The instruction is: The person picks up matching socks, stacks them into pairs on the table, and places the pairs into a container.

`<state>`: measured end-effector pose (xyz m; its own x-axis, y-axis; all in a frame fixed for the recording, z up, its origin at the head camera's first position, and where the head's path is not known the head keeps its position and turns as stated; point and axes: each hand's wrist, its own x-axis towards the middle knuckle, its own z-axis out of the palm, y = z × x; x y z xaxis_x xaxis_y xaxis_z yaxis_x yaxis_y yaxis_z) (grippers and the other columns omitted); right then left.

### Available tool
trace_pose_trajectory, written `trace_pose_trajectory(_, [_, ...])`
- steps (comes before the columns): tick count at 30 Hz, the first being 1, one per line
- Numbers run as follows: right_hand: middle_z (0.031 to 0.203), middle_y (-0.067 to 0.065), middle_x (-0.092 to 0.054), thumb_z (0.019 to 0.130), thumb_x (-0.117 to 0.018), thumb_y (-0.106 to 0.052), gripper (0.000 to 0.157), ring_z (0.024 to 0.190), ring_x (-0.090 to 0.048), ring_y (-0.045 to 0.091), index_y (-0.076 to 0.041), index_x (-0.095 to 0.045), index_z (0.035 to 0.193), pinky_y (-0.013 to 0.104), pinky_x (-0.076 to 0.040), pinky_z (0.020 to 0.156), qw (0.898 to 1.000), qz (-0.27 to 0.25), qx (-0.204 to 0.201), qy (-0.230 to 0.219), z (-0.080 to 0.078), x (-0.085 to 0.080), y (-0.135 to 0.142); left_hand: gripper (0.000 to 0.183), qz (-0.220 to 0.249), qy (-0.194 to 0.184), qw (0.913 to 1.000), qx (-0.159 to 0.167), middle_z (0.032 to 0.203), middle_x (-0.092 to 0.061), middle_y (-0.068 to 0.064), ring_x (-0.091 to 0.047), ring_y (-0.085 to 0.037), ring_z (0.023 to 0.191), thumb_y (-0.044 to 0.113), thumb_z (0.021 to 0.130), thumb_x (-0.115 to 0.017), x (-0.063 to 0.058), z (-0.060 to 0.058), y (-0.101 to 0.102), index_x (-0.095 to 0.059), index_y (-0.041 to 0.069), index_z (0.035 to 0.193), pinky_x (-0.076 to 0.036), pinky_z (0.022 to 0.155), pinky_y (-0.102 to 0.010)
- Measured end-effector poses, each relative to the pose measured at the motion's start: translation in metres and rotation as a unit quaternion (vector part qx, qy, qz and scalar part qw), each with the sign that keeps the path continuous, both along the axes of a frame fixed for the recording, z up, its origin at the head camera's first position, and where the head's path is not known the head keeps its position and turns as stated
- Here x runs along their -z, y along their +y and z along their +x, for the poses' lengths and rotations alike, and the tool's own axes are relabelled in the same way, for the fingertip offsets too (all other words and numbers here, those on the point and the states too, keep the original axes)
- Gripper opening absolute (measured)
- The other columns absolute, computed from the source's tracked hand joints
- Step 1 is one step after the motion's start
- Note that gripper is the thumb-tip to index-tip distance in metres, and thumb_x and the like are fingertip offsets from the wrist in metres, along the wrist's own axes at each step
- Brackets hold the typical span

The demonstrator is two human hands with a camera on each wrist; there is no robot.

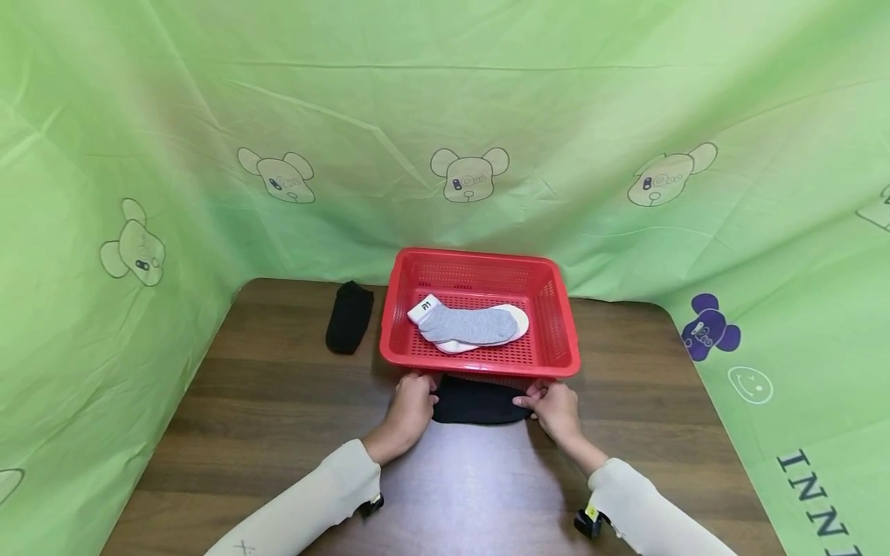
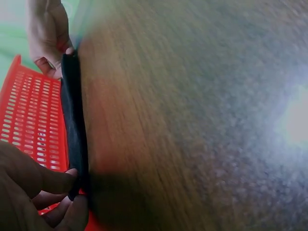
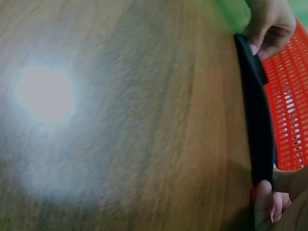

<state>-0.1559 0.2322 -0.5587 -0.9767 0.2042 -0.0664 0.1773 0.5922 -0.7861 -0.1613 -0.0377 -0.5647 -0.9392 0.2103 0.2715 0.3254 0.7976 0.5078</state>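
Between my two hands a black sock (image 1: pixel 481 401) is held stretched out lengthwise, just in front of the red basket (image 1: pixel 480 369). My left hand (image 1: pixel 412 403) pinches its left end, and my right hand (image 1: pixel 555 408) pinches its right end between thumb and fingers. The left wrist view shows the sock (image 2: pixel 74 120) edge-on beside the basket's perforated wall, with both hands at its ends. From the right wrist the sock (image 3: pixel 257 115) also looks thin and upright. Inside the basket lie a grey sock (image 1: pixel 473 326) with a white cuff and a white sock (image 1: pixel 520 316) partly beneath it.
Another black sock (image 1: pixel 350 317) lies on the wooden table (image 1: pixel 278 417), left of the basket. A green cloth (image 1: pixel 361 108) printed with cartoon bear heads hangs behind the table and along both sides.
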Motion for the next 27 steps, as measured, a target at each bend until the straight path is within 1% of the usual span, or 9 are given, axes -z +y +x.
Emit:
trace_pose_trajectory(5, [0.062,0.005,-0.063,0.075,-0.090,-0.010,0.025,0.043,-0.056,0.008,-0.002,-0.066,0.076,0.022,-0.049,0.044,1.000,0.007,-0.002,0.002,0.001,0.002,0.000,0.016,-0.056,0.056,0.9969,0.005,0.076,-0.065,-0.010,-0.064,-0.031,0.074,-0.005,0.077,-0.079,0.001,0.002,0.001,-0.069,0.006,0.070,-0.054,0.072,-0.041])
trace_pose_trajectory(8, [0.064,0.006,-0.064,0.078,-0.088,-0.012,0.024,0.046,-0.059,0.010,-0.001,-0.067,0.078,0.021,-0.051,0.046,1.000,0.004,-0.002,-0.005,0.001,0.001,0.000,0.016,-0.078,0.069,0.9945,0.006,0.075,-0.065,-0.010,-0.064,-0.031,0.073,-0.005,0.078,-0.077,0.000,0.003,-0.001,-0.070,0.005,0.068,-0.053,0.071,-0.040])
trace_pose_trajectory(12, [0.067,0.004,-0.066,0.082,-0.086,-0.018,0.025,0.052,-0.059,0.008,-0.003,-0.066,0.082,0.020,-0.048,0.051,1.000,0.020,0.004,-0.016,0.003,-0.004,0.005,0.015,-0.090,0.060,0.9942,0.004,0.071,-0.064,-0.009,-0.062,-0.030,0.070,-0.004,0.081,-0.074,-0.007,0.006,-0.011,-0.071,0.005,0.069,-0.053,0.068,-0.039])
trace_pose_trajectory(17, [0.081,0.009,-0.066,0.087,-0.082,-0.026,0.032,0.066,-0.054,0.007,-0.002,-0.062,0.094,0.021,-0.043,0.061,0.998,0.048,0.028,-0.005,0.013,-0.018,0.019,0.013,-0.106,0.030,0.9937,-0.024,0.074,-0.063,-0.009,-0.062,-0.031,0.075,-0.003,0.083,-0.070,-0.019,0.008,-0.038,-0.070,0.007,0.074,-0.054,0.059,-0.042])
trace_pose_trajectory(19, [0.092,0.014,-0.064,0.088,-0.081,-0.024,0.038,0.074,-0.055,0.010,0.002,-0.058,0.105,0.019,-0.044,0.065,0.998,0.044,0.038,0.020,0.018,-0.022,0.025,0.009,-0.107,0.014,0.9933,-0.042,0.082,-0.063,-0.013,-0.063,-0.034,0.080,-0.005,0.081,-0.069,-0.023,0.005,-0.053,-0.068,0.004,0.081,-0.055,0.059,-0.046])
trace_pose_trajectory(21, [0.100,0.017,-0.060,0.088,-0.081,-0.017,0.044,0.080,-0.057,0.015,0.005,-0.053,0.113,0.013,-0.044,0.069,0.995,0.046,0.041,0.076,0.023,-0.023,0.032,0.013,-0.104,0.014,0.9929,-0.056,0.088,-0.061,-0.018,-0.061,-0.039,0.084,-0.009,0.077,-0.069,-0.025,-0.002,-0.069,-0.065,0.000,0.086,-0.053,0.062,-0.049])
trace_pose_trajectory(23, [0.104,0.020,-0.057,0.083,-0.084,-0.008,0.050,0.085,-0.057,0.022,0.008,-0.051,0.118,0.013,-0.043,0.075,0.984,0.069,0.020,0.165,0.025,-0.023,0.040,0.019,-0.104,0.022,0.9921,-0.067,0.092,-0.059,-0.021,-0.058,-0.042,0.087,-0.012,0.074,-0.068,-0.027,-0.011,-0.085,-0.062,-0.003,0.090,-0.050,0.064,-0.050])
trace_pose_trajectory(24, [0.106,0.022,-0.056,0.081,-0.085,-0.005,0.053,0.088,-0.055,0.027,0.009,-0.051,0.119,0.016,-0.042,0.078,0.973,0.089,0.000,0.215,0.025,-0.023,0.045,0.021,-0.104,0.029,0.9918,-0.068,0.093,-0.058,-0.022,-0.057,-0.042,0.088,-0.013,0.074,-0.068,-0.028,-0.016,-0.094,-0.063,-0.005,0.093,-0.048,0.065,-0.050])
trace_pose_trajectory(27, [0.110,0.026,-0.058,0.082,-0.084,-0.006,0.048,0.095,-0.053,0.037,0.011,-0.057,0.118,0.030,-0.039,0.088,0.921,0.161,-0.074,0.346,0.018,-0.027,0.058,0.027,-0.109,0.053,0.9906,-0.064,0.097,-0.060,-0.023,-0.057,-0.043,0.090,-0.015,0.076,-0.067,-0.029,-0.031,-0.116,-0.065,-0.008,0.102,-0.046,0.067,-0.050])
